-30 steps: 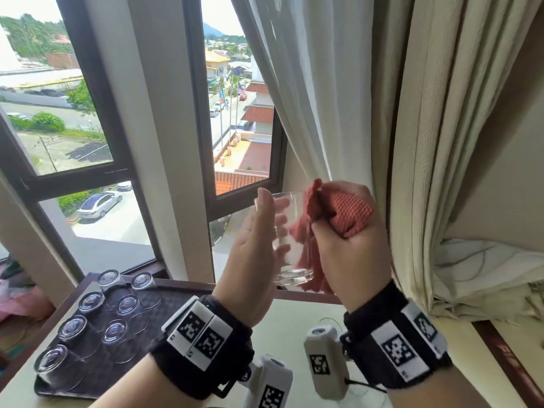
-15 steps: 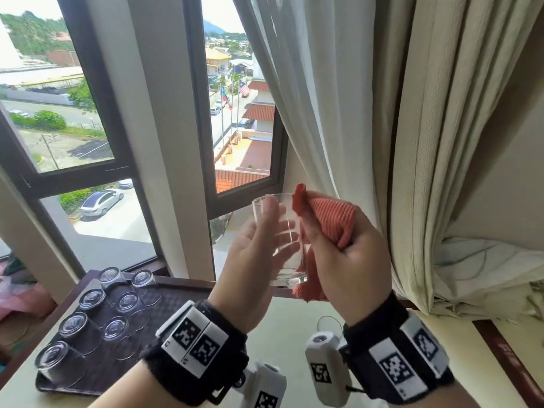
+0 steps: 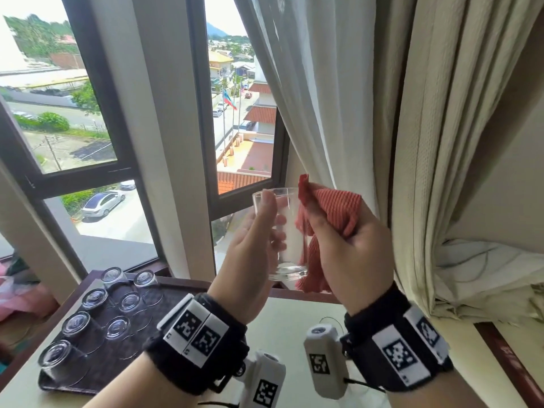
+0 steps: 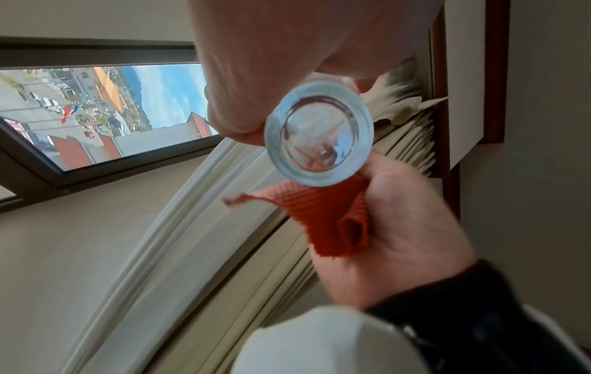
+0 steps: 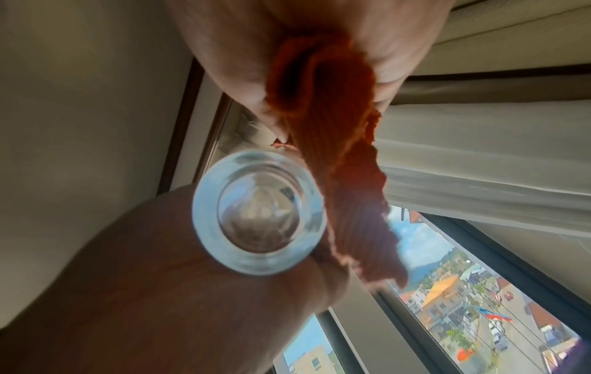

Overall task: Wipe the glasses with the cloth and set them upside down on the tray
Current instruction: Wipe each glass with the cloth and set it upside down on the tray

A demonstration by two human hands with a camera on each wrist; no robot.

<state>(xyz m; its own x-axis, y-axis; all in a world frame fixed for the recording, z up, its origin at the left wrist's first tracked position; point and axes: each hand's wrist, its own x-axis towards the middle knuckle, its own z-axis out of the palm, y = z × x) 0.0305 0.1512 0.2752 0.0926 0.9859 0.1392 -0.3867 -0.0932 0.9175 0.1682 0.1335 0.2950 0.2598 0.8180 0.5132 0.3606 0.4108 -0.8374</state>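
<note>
Left hand (image 3: 250, 254) curled around upright glass (image 3: 284, 234); right hand (image 3: 350, 254) clenched on red cloth (image 3: 332, 213) against its side

cloth (image 3: 332, 213) no longer bunched in a ball over the fist; it now lies flatter, draped across the right hand (image 3: 350, 248) fingers, one corner standing up above the thumb, beside the rim of the glass (image 3: 287, 234). right hand now sits lower against the glass wall, thumb along the side, where a second ago it was up near the rim. left hand (image 3: 250, 254) grip slightly rotated, thumb now higher, at the rim.
</note>
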